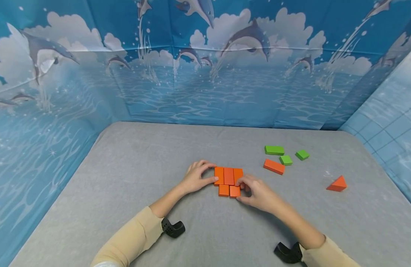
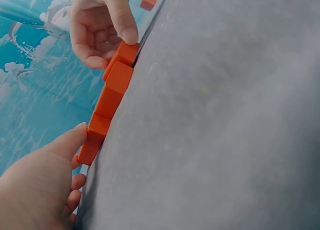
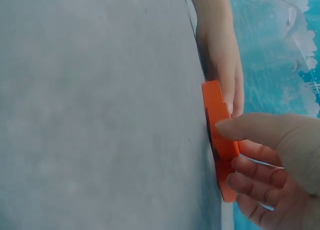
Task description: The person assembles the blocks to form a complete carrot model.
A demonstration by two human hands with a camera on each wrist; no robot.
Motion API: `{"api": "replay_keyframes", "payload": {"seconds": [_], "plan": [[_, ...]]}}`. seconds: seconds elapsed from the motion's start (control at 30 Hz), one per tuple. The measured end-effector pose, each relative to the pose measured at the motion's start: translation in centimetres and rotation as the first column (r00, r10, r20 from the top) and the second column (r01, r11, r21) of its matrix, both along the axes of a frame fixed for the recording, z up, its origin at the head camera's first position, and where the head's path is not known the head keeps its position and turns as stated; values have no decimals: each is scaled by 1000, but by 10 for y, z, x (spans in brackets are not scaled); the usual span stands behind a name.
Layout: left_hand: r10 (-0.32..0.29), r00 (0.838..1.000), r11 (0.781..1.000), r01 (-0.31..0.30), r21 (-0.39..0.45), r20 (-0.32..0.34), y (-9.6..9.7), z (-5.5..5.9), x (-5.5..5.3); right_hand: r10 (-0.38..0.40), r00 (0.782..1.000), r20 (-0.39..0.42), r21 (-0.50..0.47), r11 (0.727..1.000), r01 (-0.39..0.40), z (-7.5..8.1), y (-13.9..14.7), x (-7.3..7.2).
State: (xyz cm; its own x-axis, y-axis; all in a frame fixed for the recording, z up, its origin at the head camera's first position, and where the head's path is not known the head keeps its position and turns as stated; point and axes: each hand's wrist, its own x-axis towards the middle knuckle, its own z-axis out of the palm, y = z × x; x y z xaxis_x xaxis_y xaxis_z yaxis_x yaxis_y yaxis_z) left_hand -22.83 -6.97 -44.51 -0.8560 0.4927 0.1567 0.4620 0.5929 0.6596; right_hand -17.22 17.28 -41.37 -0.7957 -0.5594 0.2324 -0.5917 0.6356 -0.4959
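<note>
At centre of grey table (image 1: 158, 148): five orange blocks (image 1: 228, 176), grouped. Left hand (image 1: 196, 178): fingers extended, touching left edge. Right hand (image 1: 255, 193): pinching near right block (image 1: 234, 191). Step, apparently: alignment. Next move likely calls for light, even pressure.

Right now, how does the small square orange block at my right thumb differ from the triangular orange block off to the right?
The square block has a roughly square top, while the triangular block shows a triangular face. The square block sits in the orange group, your right hand touching it; the triangular block lies apart, untouched. Both are orange and rest on the gray cloth.
</note>
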Motion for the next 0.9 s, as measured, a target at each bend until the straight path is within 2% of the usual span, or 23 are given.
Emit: {"api": "replay_keyframes", "payload": {"seconds": [0.33,0.7,0.9], "plan": [[4,1000,1000,-4,-3,3,1,3,2,-25,1000,10,-2,1000,25,-3,-2,0],[6,1000,1000,-6,-11,15,1,3,2,-10,1000,18,-3,1000,10,-2,-1,-1],[1,1000,1000,-1,-5,8,1,2,2,5,999,35,-106,994,-1,1,9,-4]]}}
